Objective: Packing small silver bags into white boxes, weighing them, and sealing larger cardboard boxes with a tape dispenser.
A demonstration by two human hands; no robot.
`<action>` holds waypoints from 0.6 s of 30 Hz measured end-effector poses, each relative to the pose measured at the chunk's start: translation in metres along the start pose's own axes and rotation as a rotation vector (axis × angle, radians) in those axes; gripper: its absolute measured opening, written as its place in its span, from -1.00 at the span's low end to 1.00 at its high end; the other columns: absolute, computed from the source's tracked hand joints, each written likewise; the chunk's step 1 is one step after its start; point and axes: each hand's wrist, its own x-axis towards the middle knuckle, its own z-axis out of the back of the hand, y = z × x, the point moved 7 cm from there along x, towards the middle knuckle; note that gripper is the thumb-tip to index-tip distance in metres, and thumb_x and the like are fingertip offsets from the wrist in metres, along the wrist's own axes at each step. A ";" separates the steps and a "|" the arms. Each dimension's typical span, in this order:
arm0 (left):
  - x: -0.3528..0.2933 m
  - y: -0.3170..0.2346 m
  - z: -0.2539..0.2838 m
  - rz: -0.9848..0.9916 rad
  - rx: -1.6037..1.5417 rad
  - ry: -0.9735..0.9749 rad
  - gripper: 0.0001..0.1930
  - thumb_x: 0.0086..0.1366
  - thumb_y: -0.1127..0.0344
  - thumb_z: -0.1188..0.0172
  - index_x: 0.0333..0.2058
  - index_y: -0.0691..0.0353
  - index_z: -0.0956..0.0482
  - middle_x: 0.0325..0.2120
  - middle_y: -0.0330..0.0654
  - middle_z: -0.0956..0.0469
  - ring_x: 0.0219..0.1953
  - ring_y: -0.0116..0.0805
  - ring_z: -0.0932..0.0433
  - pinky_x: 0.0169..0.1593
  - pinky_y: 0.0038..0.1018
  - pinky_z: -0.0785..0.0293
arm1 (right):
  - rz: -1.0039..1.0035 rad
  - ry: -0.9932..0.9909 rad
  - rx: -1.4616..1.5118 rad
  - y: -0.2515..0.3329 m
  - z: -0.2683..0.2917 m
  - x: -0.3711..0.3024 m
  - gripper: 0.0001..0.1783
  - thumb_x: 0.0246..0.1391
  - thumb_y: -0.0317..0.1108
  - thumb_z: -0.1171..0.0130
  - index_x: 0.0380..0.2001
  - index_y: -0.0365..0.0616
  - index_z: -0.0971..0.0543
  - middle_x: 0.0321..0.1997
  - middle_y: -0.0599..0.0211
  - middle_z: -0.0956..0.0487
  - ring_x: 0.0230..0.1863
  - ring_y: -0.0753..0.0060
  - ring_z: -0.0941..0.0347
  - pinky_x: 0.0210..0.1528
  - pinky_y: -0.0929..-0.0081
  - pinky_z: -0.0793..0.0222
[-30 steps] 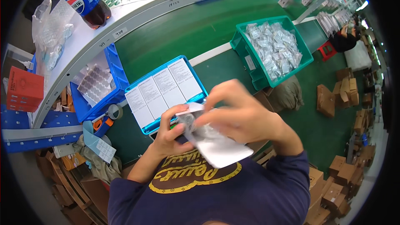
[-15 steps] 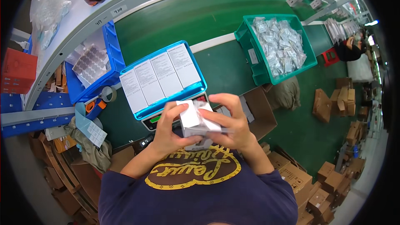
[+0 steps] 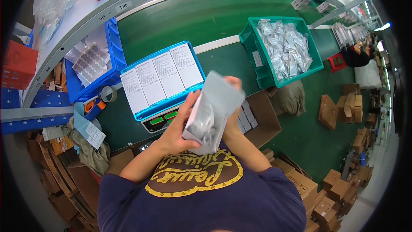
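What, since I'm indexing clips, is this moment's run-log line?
left hand: holds open white box; right hand: partly hidden behind its flap; box contents: indistinct; blue tray: four white cartons; green bin: clear packets

A packing workshop: on the long green table (image 3: 171, 21), white boxes (image 3: 161, 75) fill a blue tray (image 3: 167, 105) atop a digital scale (image 3: 161, 120) near a crate (image 3: 263, 71) of plastic packets (image 3: 285, 49), and cardboard cartons (image 3: 328, 112) (some open) stand about the floor (image 3: 296, 141).
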 end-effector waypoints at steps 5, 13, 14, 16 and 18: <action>-0.017 0.004 0.023 0.184 0.178 -0.313 0.12 0.13 -0.22 -0.34 0.44 0.12 0.17 0.31 0.04 -0.09 0.32 -0.06 -0.19 0.33 -0.17 -0.13 | 0.174 0.556 -0.422 0.044 -0.029 -0.039 -0.34 0.16 0.01 -0.20 0.21 -0.12 -0.37 0.31 -0.04 -0.26 0.18 0.08 -0.37 0.26 0.23 -0.23; -0.007 -0.009 0.044 0.106 0.330 -0.182 -0.37 0.09 0.20 -0.43 0.09 0.16 -0.33 0.03 -0.01 -0.27 0.10 -0.07 -0.40 0.15 -0.23 -0.38 | 0.308 0.566 -0.607 0.038 -0.054 -0.026 -0.55 0.10 -0.17 -0.33 0.01 -0.09 -0.49 0.26 0.00 -0.26 0.22 0.04 -0.33 0.24 0.16 -0.25; -0.003 -0.014 0.046 0.027 0.456 -0.162 -0.41 0.09 0.23 -0.42 0.07 0.16 -0.36 0.03 -0.01 -0.27 0.11 -0.07 -0.39 0.15 -0.24 -0.37 | 0.183 0.465 -0.359 0.032 -0.056 -0.025 -0.63 0.14 -0.14 -0.27 -0.09 -0.12 -0.52 0.19 0.04 -0.30 0.19 0.07 -0.35 0.21 0.19 -0.28; -0.004 -0.015 0.047 -0.010 0.571 -0.146 -0.44 0.08 0.32 -0.37 0.07 0.22 -0.40 0.09 -0.05 -0.30 0.13 -0.19 -0.38 0.12 -0.33 -0.37 | 0.042 0.402 -0.091 0.029 -0.061 -0.018 -0.76 0.22 -0.20 -0.16 -0.31 -0.17 -0.54 -0.02 0.20 -0.41 0.11 0.26 -0.37 0.10 0.34 -0.32; -0.007 -0.012 0.044 0.053 0.475 -0.173 -0.47 0.09 0.30 -0.39 0.04 0.20 -0.43 0.08 -0.05 -0.29 0.14 -0.15 -0.37 0.14 -0.31 -0.36 | -0.016 0.520 -0.220 0.035 -0.057 -0.008 -0.82 0.19 -0.28 -0.18 -0.30 -0.17 -0.54 -0.07 0.24 -0.43 0.08 0.32 -0.38 0.08 0.39 -0.32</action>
